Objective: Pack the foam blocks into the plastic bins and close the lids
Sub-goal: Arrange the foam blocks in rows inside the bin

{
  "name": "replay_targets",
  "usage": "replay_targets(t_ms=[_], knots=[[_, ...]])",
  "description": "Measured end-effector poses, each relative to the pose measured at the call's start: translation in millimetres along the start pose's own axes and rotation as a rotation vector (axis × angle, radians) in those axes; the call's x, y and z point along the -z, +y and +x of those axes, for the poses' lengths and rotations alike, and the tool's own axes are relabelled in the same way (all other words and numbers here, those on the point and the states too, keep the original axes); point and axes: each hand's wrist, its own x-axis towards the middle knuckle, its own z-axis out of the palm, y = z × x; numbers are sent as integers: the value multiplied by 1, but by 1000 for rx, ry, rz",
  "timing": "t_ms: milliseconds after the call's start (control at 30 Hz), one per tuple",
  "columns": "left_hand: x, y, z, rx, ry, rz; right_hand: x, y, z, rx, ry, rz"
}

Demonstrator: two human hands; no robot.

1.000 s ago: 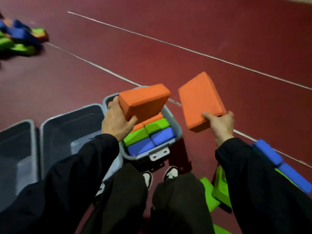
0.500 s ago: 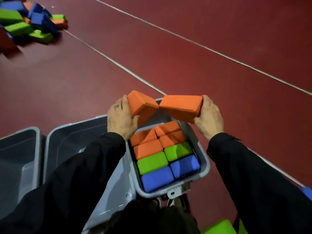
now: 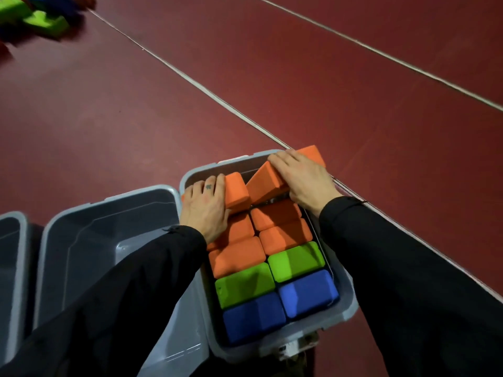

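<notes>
A grey plastic bin [image 3: 349,300] stands on the floor in front of me, packed with orange, green [image 3: 296,261] and blue [image 3: 307,293] foam blocks in two rows. My left hand [image 3: 205,206] presses an orange block [image 3: 236,190] down at the bin's far left corner. My right hand [image 3: 302,179] lies flat on a second orange block [image 3: 265,182], which sits tilted at the far right with one end above the rim. Both blocks slope toward each other in the bin's far end.
An open grey lid or bin [image 3: 109,229] lies to the left of the packed bin, and another grey bin [image 3: 13,257] sits at the left edge. Loose green and blue blocks [image 3: 46,21] are piled on the red floor at top left. White lines cross the floor.
Both hands have come down from above the bin. The two orange blocks they hold have dropped into the bin's far end, and my palms now lie on top of them.
</notes>
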Motion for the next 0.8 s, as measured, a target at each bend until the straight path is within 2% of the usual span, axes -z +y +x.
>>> replay_targets(t_ms=[200, 533, 700, 800], knots=[[-45, -2, 19, -53, -55, 12, -60, -4, 30, -7, -49, 47], [-118, 8, 43, -29, -150, -57, -127, -10, 56, -17, -104, 122], [-142, -1, 43, -49, -194, -104, -147, -8, 70, -4, -255, 198], [-154, -3, 43, -69, -211, -137, -157, -10, 68, -28, -354, 328]])
